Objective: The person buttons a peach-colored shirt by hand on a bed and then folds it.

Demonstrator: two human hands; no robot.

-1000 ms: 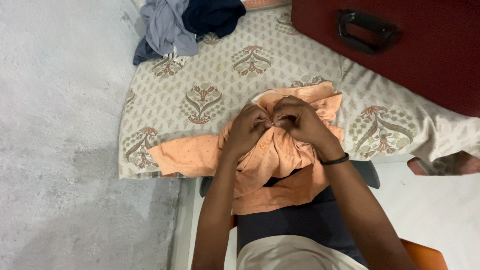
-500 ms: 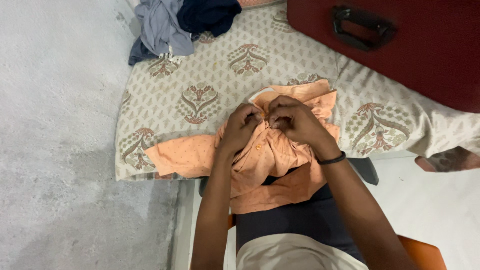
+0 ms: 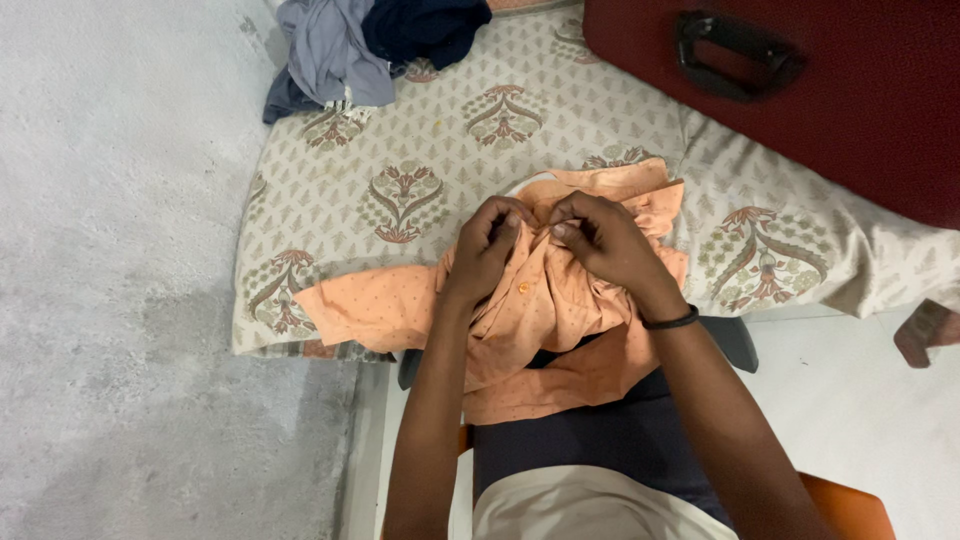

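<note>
An orange dotted shirt (image 3: 540, 310) lies half on the patterned bedsheet (image 3: 420, 140) and half over my lap. My left hand (image 3: 487, 250) pinches the shirt's front edge near the collar. My right hand (image 3: 605, 240), with a black band on its wrist, pinches the facing edge right beside it. The fingertips of both hands meet at the placket just below the collar. A small orange button (image 3: 521, 288) shows lower down on the shirt front. One sleeve (image 3: 365, 308) spreads out to the left on the sheet.
A dark red suitcase (image 3: 850, 110) with a black handle (image 3: 738, 55) lies on the bed at the upper right. A heap of grey and navy clothes (image 3: 370, 45) sits at the top. Grey floor (image 3: 110, 300) fills the left; an orange seat (image 3: 850, 510) shows at the bottom right.
My hands stay at the collar end of the shirt, fingers shifting slightly on the fabric. The view has drifted a little; the shirt lies as before.
</note>
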